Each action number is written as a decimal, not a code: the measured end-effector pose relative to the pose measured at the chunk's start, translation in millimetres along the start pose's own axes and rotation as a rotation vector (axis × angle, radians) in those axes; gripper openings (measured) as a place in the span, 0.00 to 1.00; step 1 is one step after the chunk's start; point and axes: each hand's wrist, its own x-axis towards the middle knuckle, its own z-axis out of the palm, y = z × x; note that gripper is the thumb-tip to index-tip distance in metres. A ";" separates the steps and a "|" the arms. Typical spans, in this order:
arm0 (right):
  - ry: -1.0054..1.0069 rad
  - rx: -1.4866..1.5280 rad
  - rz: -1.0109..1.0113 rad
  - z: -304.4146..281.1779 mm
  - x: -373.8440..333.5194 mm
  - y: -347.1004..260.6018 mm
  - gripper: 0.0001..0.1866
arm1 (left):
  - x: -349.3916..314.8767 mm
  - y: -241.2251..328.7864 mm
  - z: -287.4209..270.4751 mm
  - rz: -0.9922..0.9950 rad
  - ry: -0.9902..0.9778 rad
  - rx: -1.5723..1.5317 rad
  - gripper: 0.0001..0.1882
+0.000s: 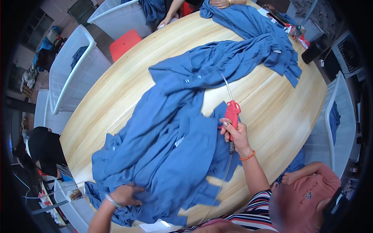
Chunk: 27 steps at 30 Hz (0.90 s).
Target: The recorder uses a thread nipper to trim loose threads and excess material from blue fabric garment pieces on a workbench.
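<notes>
A blue shirt (167, 143) with buttons and a small white label lies spread and rumpled over the near side of a wooden table. My left hand (126, 195) rests on its lower left part, fingers stretched out over the cloth and slightly blurred. Held above the shirt's right side, a red air blow gun (232, 112) sits in my right hand (237, 136), its thin metal nozzle pointing away from me. From the gun's base a thin clear hose (224, 176) runs down toward me.
More blue garments (248, 19) lie at the table's far side, under another person's hand (219, 3). White plastic tubs (74, 70) and a red stool (125, 43) surround the wooden table (279, 105). A person in a pink shirt (311, 186) is close on my right.
</notes>
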 end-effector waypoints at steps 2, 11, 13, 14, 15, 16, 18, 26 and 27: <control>0.007 -0.030 -0.031 -5.6 4.8 12.3 0.12 | 17.7 18.7 -64.5 -0.104 -0.100 -0.198 0.23; 0.028 0.216 -0.030 -7.1 20.5 23.5 0.13 | 305.2 84.4 -214.8 0.112 0.996 0.282 0.57; 0.017 0.255 -0.036 -7.9 18.7 25.1 0.13 | 325.8 86.3 -231.5 0.110 0.916 0.291 0.50; -0.004 0.303 -0.040 -7.8 17.5 24.9 0.13 | 328.9 86.6 -233.4 0.097 0.837 0.307 0.44; -0.009 0.300 -0.034 -8.8 17.3 22.4 0.13 | 325.6 86.3 -231.0 0.100 0.838 0.309 0.44; -0.012 0.301 -0.035 -9.8 14.7 21.1 0.13 | 318.1 82.6 -227.6 0.109 0.846 0.280 0.36; -0.018 0.208 0.032 -10.5 7.5 17.8 0.13 | 287.2 74.3 -219.8 0.103 0.857 0.250 0.27; 0.227 -0.377 -0.030 -9.3 -76.2 -34.5 0.20 | -25.1 76.3 -111.2 0.242 0.566 -0.068 0.24; 0.220 -0.445 -0.075 0.5 -91.9 -47.5 0.20 | -55.9 63.7 -86.5 0.209 0.555 -0.101 0.24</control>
